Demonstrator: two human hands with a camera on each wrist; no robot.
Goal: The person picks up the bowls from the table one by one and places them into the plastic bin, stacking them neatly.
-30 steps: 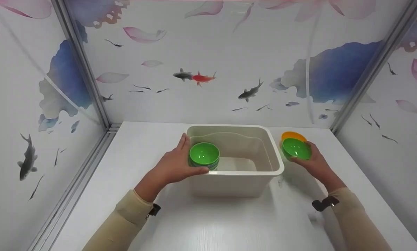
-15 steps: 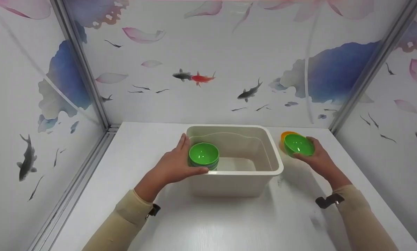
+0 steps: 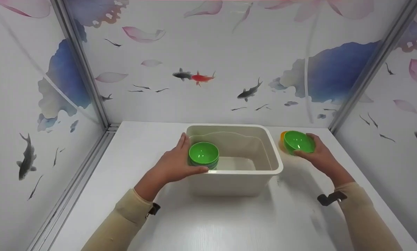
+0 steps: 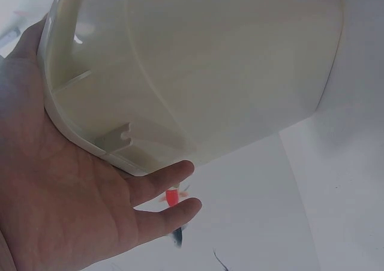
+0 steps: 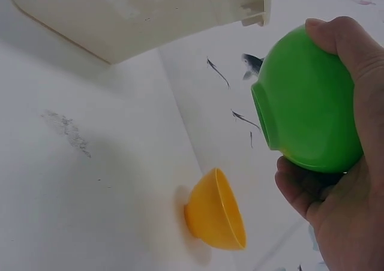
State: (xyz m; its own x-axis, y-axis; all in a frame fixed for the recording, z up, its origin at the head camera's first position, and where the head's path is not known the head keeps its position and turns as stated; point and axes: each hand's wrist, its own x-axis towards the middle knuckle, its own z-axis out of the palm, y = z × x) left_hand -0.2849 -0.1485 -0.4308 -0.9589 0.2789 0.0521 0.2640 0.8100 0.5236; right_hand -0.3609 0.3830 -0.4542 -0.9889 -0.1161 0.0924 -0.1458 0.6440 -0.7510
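Observation:
A green bowl (image 3: 299, 142) is held by my right hand (image 3: 320, 153), thumb on its near side; the right wrist view shows its underside raised off the table. Just beyond and below it sits an orange-yellow bowl (image 5: 215, 212), mostly hidden by the green one in the head view. My left hand (image 3: 171, 165) rests along the left end of a cream plastic bin (image 3: 229, 181). Its thumb lies along the front rim, and the left wrist view shows straight fingers. Inside the bin at the left is a bowl stack (image 3: 204, 154), green on top, lower bowls partly hidden.
Everything stands on a white table (image 3: 201, 223), with printed panels enclosing its back and sides. The back wall (image 3: 215, 108) rises close behind the bin. A metal frame post (image 3: 82, 66) runs along the left corner. Grey smudges (image 5: 67, 130) mark the tabletop.
My right hand has shifted slightly right and toward the back wall with the green bowl, covering more of the orange-yellow bowl. My left hand and the bin have stayed put.

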